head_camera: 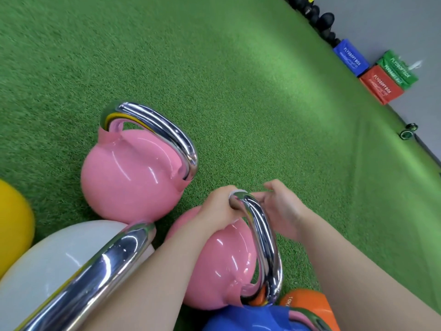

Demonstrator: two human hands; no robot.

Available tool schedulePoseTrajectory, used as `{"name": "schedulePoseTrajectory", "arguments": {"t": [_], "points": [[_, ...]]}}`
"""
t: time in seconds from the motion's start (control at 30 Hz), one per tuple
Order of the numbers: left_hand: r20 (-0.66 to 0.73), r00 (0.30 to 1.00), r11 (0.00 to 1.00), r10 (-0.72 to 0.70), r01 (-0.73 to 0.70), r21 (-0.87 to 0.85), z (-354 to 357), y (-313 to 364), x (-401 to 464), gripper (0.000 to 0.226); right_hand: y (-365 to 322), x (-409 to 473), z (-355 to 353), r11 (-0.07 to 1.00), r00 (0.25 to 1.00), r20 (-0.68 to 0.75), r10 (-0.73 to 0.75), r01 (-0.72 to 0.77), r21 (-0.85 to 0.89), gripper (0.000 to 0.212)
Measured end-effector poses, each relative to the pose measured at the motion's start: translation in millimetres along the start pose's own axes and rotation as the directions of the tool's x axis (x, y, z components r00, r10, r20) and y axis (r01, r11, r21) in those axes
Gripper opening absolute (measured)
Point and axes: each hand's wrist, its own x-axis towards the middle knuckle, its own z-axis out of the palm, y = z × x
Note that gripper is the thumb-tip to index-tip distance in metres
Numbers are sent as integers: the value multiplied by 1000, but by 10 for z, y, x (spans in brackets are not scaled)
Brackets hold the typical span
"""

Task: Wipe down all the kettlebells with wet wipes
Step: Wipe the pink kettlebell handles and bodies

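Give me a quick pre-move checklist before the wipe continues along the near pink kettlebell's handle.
1. Wipe on chrome handle: ok, white edge shows under left hand.
2. Left hand grips handle top: ok.
3. Right hand clear of wipe path: ok, open beside handle.
4. Near pink kettlebell standing on turf: ok.
5. Wipe wetness: cannot tell.
6. Far pink kettlebell already wiped: cannot tell.

Bright even light; glare streaks on chrome handle point(265, 237); wide-angle bending at edges; slightly soft.
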Motion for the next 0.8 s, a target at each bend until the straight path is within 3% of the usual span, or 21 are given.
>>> {"name": "schedulePoseTrajectory", "arguments": {"t": [0.13,0.2,0.3,0.4,0.5,0.67,0.8], "points": [[-131,978,981,164,-148,124,72,125,-41,13,-77,-80,-145,999,998,-48,-46,45,-18,71],[-130,974,977,186,-170,130,74,114,-38,15,-91,-72,-172,998,998,-43,-36,34,-50,72],[-41,991,986,130,-125,110,12,111,-7,17,-96,-26,-143,999,999,-32,3,-5,-39,73],[79,997,997,-22,16,79,-50,6,40,19,-44,31,-52,997,999,25,36,-34,-69,74],[149,983,993,-108,101,55,-102,-167,79,25,13,81,97,986,995,-31,97,-100,-134,56],[146,986,985,-81,56,166,-87,-187,92,27,58,103,141,992,988,-95,125,-128,-16,43],[113,990,996,-80,74,50,-85,-134,22,23,79,39,104,995,994,-52,99,-98,34,51]]}}
